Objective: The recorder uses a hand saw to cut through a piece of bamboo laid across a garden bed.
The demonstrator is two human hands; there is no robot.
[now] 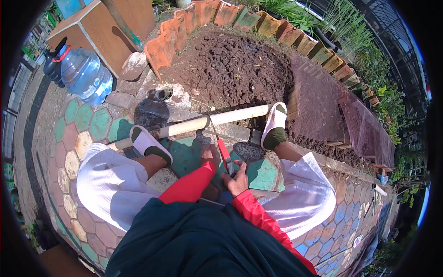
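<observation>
A pale, round pole [184, 127] lies slantwise across the stone kerb, under both of my slippered feet. My right hand [236, 179] is closed round the grey grip of a red-and-grey handsaw [223, 150]. Its narrow dark blade points away from me and meets the pole at a dark line between my feet. Just left of the saw's red part is my left hand [210, 154], fingers curled in; whether they hold anything is hidden. My left slipper [150, 142] and right slipper [275, 122] press on the pole on either side of the blade.
Beyond the pole is a bed of dark soil [235, 69], edged with upright roof tiles [196, 18]. A large clear water jug [86, 76] stands left beside a brown wooden box [101, 34]. Translucent sheeting [318, 99] covers the bed's right part. Coloured hexagonal paving [69, 177] lies underfoot.
</observation>
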